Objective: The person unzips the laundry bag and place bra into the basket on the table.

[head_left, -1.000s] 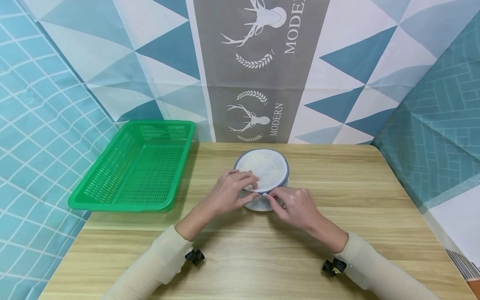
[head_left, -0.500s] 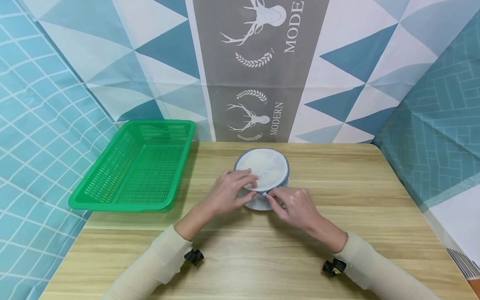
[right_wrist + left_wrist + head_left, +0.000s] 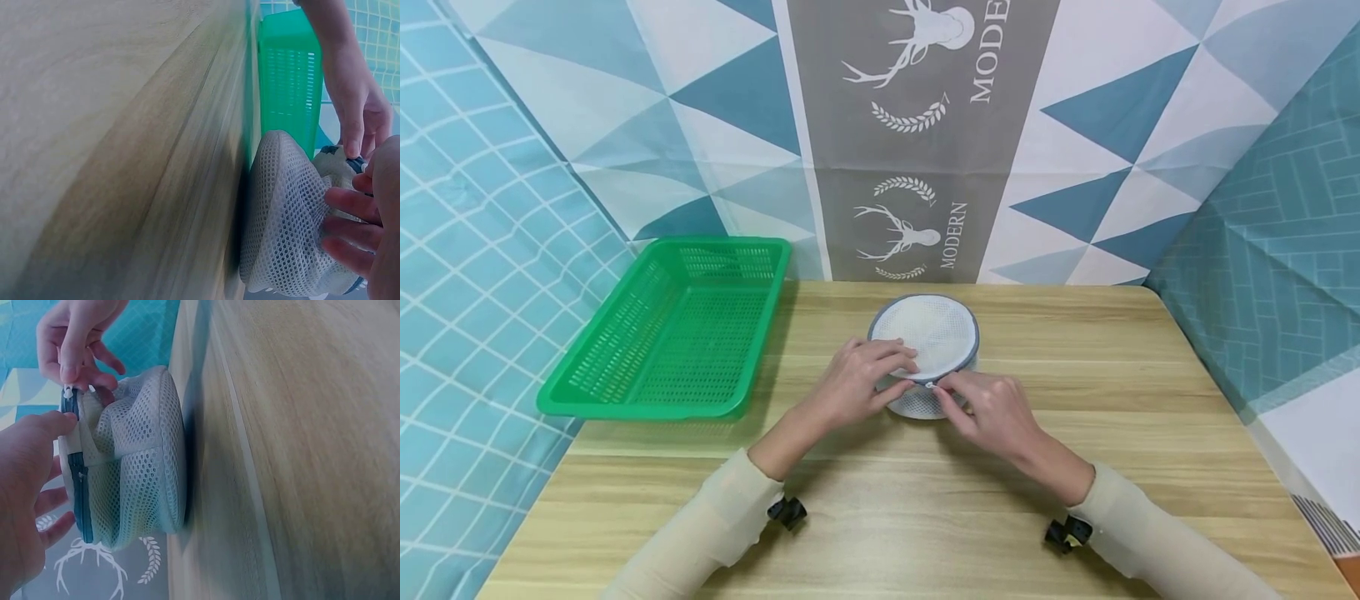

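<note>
A round white mesh laundry bag with blue-grey edging stands on the table, its flat top facing up. In the left wrist view, its soft mesh side looks creased and a dark zipper runs along the upper rim. My left hand grips this rim at the front left, thumb against the zipper edge and fingers over the top. Close beside it, my right hand pinches the small white zipper pull between thumb and index finger. The right wrist view shows its other fingers against the mesh side.
A green plastic basket with slotted walls stands at the table's left, its inside bare. Patterned cloth hangs behind the wooden table, and tiled-look sheets flank both sides. Each sleeve carries a small black wrist camera.
</note>
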### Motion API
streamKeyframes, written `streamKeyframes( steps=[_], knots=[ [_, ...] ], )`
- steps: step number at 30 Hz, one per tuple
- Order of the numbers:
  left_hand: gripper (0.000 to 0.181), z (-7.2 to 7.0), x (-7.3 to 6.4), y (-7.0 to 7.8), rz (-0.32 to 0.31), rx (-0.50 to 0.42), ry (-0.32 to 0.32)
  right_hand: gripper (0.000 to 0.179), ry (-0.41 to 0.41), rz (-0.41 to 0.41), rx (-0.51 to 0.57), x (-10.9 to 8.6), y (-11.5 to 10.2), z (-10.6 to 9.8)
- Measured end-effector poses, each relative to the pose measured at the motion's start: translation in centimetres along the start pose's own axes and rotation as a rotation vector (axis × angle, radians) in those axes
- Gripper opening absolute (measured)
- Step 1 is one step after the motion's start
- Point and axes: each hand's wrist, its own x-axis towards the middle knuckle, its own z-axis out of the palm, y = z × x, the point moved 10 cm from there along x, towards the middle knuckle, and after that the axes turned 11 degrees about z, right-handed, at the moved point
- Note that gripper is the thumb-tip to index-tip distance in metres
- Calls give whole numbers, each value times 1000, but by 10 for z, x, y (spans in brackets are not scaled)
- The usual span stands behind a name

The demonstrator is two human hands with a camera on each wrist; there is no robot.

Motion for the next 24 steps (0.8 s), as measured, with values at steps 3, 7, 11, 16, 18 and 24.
streamKeyframes(
  steps=[3, 7, 11, 16, 18, 24],
  knots=[
    [14, 0, -1, 0, 10, 10, -3, 7, 6, -3, 2, -1, 1, 0],
    [13, -1, -2, 0, 22, 12, 2, 11, 17, -4, -1, -2, 2, 0],
    [12, -1, -2, 0, 15, 0, 5, 9, 8, 5, -1, -2, 3, 0],
    [16, -2, 1, 1, 8, -27, 7, 6, -5, 18, 11, 0, 3, -1],
    [17, -2, 2, 2, 13, -35, 9, 7, -3, 21, 19, 1, 2, -1],
    [17, -2, 4, 4, 30, -24, 7, 6, 2, 32, 29, 1, 2, -1]
  ],
)
